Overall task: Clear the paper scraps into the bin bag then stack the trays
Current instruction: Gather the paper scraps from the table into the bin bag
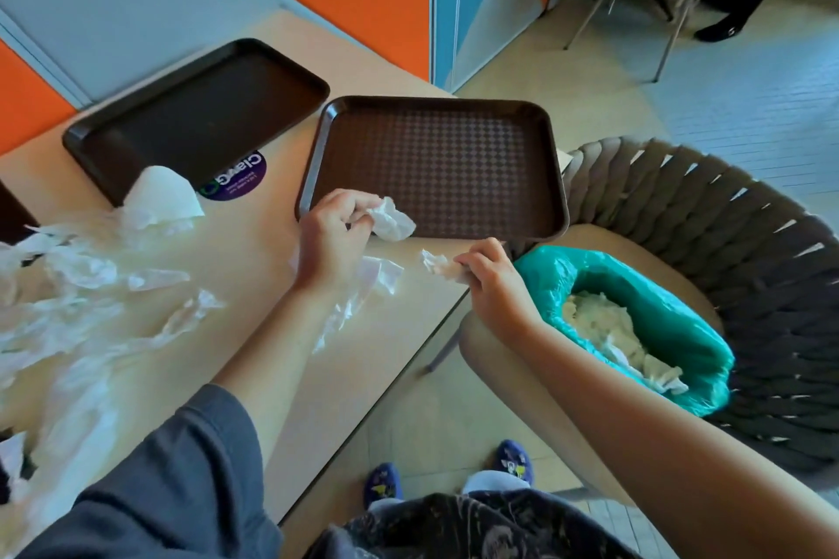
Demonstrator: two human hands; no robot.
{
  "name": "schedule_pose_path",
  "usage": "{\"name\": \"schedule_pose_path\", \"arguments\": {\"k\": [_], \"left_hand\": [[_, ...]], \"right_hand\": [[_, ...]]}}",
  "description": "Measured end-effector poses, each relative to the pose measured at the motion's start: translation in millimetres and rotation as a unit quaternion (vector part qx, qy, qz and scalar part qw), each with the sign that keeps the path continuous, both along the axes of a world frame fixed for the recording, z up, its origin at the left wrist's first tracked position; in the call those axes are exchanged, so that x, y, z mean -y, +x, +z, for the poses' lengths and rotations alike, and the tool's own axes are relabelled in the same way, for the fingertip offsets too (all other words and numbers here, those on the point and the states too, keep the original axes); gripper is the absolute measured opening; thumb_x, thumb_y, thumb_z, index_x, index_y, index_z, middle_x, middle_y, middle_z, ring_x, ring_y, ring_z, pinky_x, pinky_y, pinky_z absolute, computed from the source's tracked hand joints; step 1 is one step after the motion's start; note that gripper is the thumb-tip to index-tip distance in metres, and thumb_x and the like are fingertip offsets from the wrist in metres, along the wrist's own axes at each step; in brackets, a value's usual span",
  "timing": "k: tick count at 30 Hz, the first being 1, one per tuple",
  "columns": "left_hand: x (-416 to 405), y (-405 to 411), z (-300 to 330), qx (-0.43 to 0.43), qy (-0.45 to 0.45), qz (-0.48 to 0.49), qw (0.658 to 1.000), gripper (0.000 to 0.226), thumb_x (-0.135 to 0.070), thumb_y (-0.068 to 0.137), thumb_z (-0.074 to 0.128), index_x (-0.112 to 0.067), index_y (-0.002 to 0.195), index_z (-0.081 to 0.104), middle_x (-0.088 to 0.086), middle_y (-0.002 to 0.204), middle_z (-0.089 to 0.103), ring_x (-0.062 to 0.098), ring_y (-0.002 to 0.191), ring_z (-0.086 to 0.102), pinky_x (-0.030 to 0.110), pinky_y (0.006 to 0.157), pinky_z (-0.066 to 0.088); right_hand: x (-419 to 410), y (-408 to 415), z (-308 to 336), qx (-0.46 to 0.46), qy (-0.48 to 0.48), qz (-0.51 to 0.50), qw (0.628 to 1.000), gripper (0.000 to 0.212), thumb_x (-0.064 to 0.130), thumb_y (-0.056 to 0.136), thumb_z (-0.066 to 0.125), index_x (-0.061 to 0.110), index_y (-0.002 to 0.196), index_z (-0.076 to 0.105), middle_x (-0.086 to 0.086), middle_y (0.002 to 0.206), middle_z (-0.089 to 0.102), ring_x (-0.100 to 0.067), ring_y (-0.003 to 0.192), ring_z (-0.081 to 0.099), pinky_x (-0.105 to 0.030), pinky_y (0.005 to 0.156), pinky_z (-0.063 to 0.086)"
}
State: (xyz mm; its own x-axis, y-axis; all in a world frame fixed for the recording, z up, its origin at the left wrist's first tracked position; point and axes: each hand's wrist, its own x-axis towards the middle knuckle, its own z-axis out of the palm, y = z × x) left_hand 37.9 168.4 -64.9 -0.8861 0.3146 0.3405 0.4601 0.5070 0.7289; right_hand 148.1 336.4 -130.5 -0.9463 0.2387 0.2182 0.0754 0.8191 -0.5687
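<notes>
Gripping a crumpled paper scrap (392,219) at the near edge of the brown tray (551,177), your left hand (329,236) curls its fingers round it. Your right hand (492,275) pinches a second scrap (435,262) beside the teal bin bag (708,347). Loose scraps (81,286) litter the table (254,236); a darker tray (199,113) sits behind.

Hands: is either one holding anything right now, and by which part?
Both. The left hand pinches a crumpled paper scrap by its near edge. The right hand grips another scrap by one end.
</notes>
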Motion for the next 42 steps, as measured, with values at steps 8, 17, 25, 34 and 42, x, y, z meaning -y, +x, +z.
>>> {"name": "schedule_pose_path", "arguments": {"k": [8,17,25,34,42], "left_hand": [[-4,2,26,0.245,0.128,-0.012,0.961,0.011,-0.017,0.075,0.076,-0.021,0.083,0.070,-0.008,0.082,0.070,0.004,0.077,0.067,0.016,0.065,0.054],[5,-7,48,0.322,0.278,-0.018,0.905,0.021,-0.007,0.075,0.074,-0.024,0.086,0.068,0.002,0.093,0.072,0.019,0.095,0.068,0.033,0.083,0.055],[10,-7,59,0.364,0.347,-0.059,0.862,0.021,0.006,0.083,0.060,-0.013,0.091,0.064,0.003,0.090,0.070,0.014,0.088,0.069,0.024,0.078,0.056],[58,-13,30,0.307,0.157,0.007,0.939,0.013,-0.014,0.082,0.069,-0.026,0.088,0.067,-0.006,0.090,0.070,0.013,0.094,0.065,0.025,0.078,0.054],[20,11,-11,0.175,-0.062,-0.134,0.973,0.024,0.006,0.075,0.063,-0.018,0.079,0.068,-0.010,0.091,0.057,-0.005,0.080,0.055,0.006,0.071,0.042]], "right_hand": [[24,-25,14,0.019,-0.053,0.056,0.997,0.020,-0.006,0.086,0.055,0.000,0.098,0.068,-0.020,0.138,0.042,-0.028,0.111,0.056,-0.019,0.089,0.042],[56,-41,24,0.031,-0.139,0.133,0.981,0.023,-0.015,0.077,0.057,0.000,0.086,0.072,-0.017,0.141,0.040,-0.021,0.105,0.054,-0.019,0.076,0.041],[89,-56,17,0.058,-0.208,0.129,0.968,0.028,-0.017,0.070,0.055,0.001,0.084,0.072,-0.016,0.087,0.069,-0.020,0.080,0.056,-0.034,0.074,0.050],[53,-58,24,-0.039,-0.129,-0.021,0.991,0.021,-0.011,0.079,0.054,0.000,0.084,0.071,-0.014,0.084,0.069,-0.028,0.083,0.057,-0.031,0.072,0.044],[7,-20,17,-0.071,-0.029,-0.074,0.994,0.021,-0.011,0.076,0.062,0.001,0.090,0.072,-0.012,0.087,0.070,-0.031,0.083,0.059,-0.034,0.071,0.051]]}}
